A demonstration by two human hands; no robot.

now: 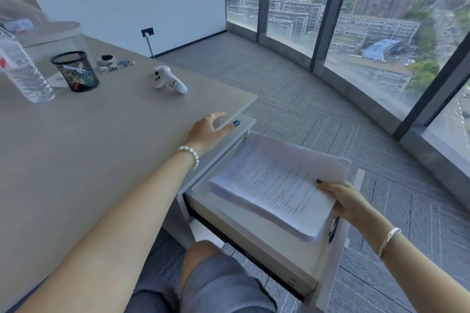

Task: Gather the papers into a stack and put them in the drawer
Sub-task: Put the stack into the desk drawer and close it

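A thick stack of printed white papers (pixel 274 185) lies tilted over the open drawer (pixel 254 241) at the desk's right side. My right hand (pixel 346 201) grips the stack's right edge, thumb on top and fingers underneath. The stack's left part rests low inside the drawer while its right side is lifted above the drawer wall. My left hand (pixel 208 132) rests on the desk's corner edge, fingers spread over the top and thumb hooked below the edge, holding nothing else.
On the beige desk (pixel 89 147) stand a water bottle (pixel 23 68), a black mesh cup (pixel 76 71), a small white toy (pixel 169 80) and some wrappers (pixel 114 62). My knee (pixel 216 279) sits below the drawer. Glass windows curve along the right.
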